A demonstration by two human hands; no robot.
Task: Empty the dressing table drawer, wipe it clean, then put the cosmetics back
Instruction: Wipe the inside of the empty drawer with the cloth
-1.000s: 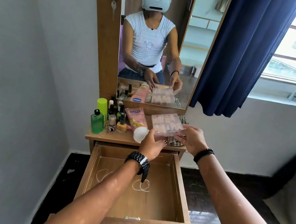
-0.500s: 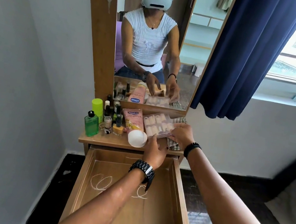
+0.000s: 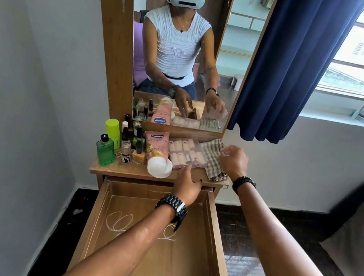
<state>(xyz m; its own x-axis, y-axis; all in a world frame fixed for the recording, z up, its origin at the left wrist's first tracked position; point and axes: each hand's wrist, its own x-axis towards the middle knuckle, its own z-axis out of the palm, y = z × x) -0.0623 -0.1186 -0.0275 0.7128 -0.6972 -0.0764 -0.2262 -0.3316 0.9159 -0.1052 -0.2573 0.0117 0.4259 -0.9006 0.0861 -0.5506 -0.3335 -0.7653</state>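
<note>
1. The drawer of a wooden dressing table is pulled fully out toward the viewer. It holds no items; looping white marks show on its bare floor, which suggests the emptying is done and the wiping comes next.

2. The cosmetics stand on the worktop above the drawer, probably parked there to leave the drawer free for cleaning. Small bottles cluster at the left, among them a green bottle and a lime-green stick.

3. A pink lotion tube lies in the middle with its white cap toward the front edge.

4. Just to the tube's right, a clear box of false nails lies flat on the worktop, its right edge overlapping a checked cloth.

5. The left hand reaches over the drawer to the box's near edge. Its fingers are loosely curled and hold nothing; the tips seem to touch or nearly touch the box, as if settling it in place.

6. The right hand rests over the cloth's right side. Its fingers curl down toward the fabric; whether they pinch it cannot be told. The cloth is likely the wiping tool, so this hand is well placed to lift it.

7. A mirror behind the worktop reflects the person and both hands.
</note>
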